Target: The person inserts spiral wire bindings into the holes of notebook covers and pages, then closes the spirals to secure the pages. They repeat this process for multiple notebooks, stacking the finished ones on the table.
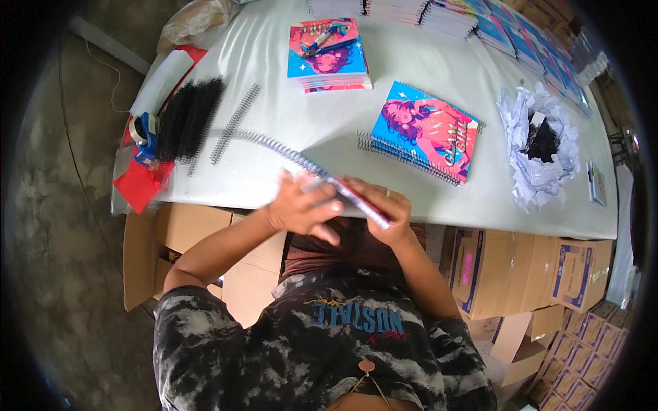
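My right hand [385, 209] grips a thin notebook [358, 201] held edge-up at the table's near edge. A long spiral binding coil [282, 153] runs along the notebook's spine and sticks out well past its far left end. Beside the coil is my left hand [306, 205], its fingers spread and slightly blurred; whether a fingertip touches the coil is unclear. Ahead and to the right lies a small pile of coil-bound notebooks [428, 133] with a pink and blue cover. Farther off, cutting pliers [327, 42] rest on a stack of similar books [329, 67].
Left on the white-covered table [253, 185] lie a bundle of black coils [192, 123], a loose coil [235, 125], a blue tape dispenser [144, 140] and a white roll [168, 77]. Crumpled paper [514, 147] holds black scraps at right. More notebooks [500, 34] line the far edge. Cardboard boxes [504, 270] stand below.
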The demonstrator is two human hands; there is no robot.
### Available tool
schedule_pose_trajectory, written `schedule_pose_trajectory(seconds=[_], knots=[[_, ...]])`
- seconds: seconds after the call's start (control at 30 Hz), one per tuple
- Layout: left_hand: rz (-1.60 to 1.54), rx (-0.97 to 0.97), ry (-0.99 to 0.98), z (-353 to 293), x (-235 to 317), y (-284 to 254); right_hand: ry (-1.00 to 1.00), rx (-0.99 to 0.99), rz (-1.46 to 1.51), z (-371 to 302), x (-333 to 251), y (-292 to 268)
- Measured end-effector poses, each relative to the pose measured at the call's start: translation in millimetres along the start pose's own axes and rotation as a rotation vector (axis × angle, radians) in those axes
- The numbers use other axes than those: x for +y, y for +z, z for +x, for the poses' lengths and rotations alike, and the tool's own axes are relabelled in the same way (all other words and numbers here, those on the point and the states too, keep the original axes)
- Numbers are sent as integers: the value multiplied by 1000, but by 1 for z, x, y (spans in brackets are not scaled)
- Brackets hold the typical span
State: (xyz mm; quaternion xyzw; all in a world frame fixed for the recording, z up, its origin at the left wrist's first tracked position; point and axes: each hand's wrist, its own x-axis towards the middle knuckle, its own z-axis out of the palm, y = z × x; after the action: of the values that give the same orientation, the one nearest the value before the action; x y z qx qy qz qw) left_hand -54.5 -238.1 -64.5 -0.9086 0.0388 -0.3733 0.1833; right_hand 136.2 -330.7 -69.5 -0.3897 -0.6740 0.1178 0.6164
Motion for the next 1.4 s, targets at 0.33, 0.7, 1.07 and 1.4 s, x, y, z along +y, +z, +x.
schedule_pose_trajectory(seconds=[0.33, 0.7, 1.07, 1.4], knots=[[-73, -91, -238, 0, 1, 5, 66, 31, -25, -2, -2, 7], [-282, -76, -347, -26, -5, 10, 56, -46, 15, 1, -11, 13], [-68, 177, -543, 54, -28, -16, 44, -95, 67, 4, -12, 15], [-74, 244, -433, 27, -11, 26, 52, -53, -23, 0, -15, 31]])
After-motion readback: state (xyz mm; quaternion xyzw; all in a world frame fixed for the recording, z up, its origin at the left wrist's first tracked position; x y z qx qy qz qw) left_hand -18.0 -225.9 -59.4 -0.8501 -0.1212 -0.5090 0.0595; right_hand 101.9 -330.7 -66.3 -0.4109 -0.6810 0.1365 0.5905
